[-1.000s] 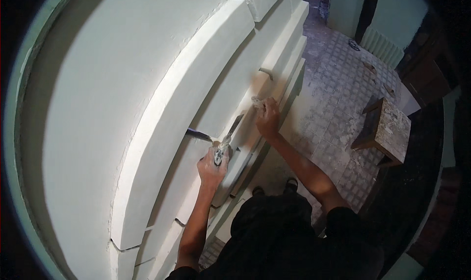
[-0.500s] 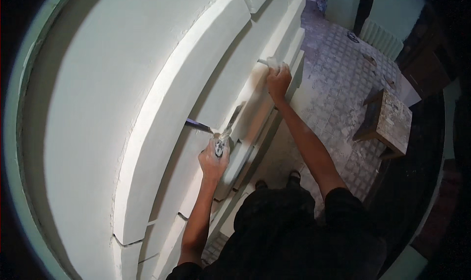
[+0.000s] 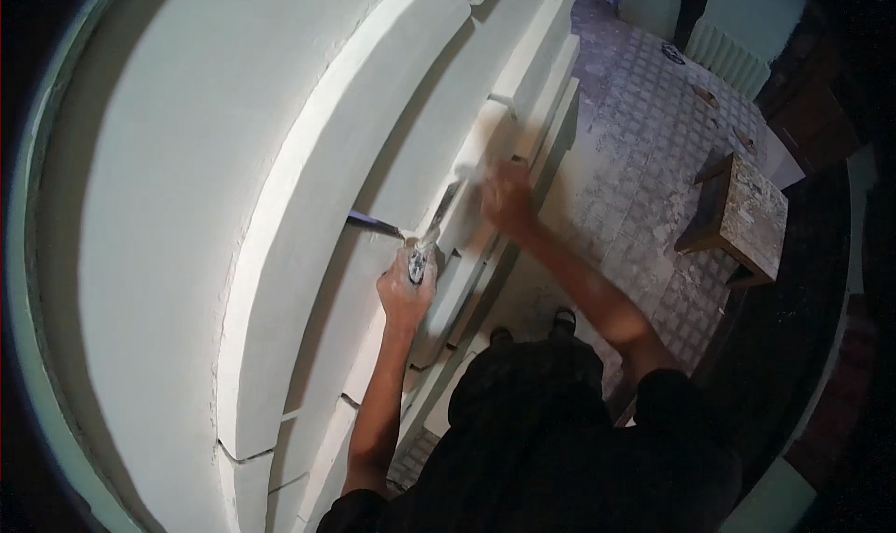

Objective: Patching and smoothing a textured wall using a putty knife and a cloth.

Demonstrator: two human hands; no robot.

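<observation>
In the middle of the view, my left hand (image 3: 406, 290) is closed around a putty knife whose narrow dark metal blade (image 3: 445, 206) points up and right along the white moulding. A thin dark-purple strip (image 3: 373, 223) sticks out leftward from the same grip; its kind is unclear. Whitish paste clings around the thumb and fingers. Blurred by motion, my right hand (image 3: 507, 199) is curled beside the blade's tip, with a small pale thing (image 3: 469, 172) at its fingers, too smeared to name. Both hands are over a stepped white moulding block (image 3: 488, 136) with open joints.
A large curved white moulding (image 3: 345, 132) runs along the smooth wall (image 3: 168, 206) at left. Lower ledges (image 3: 551, 160) step down to the tiled floor (image 3: 625, 197), which is spotted with white. A spattered wooden stool (image 3: 747, 217) stands at right; a ribbed radiator (image 3: 728, 57) is farther back.
My right hand has moved down and left along the moulding, from the upper joint to beside the blade. My left hand keeps its grip in nearly the same place.
</observation>
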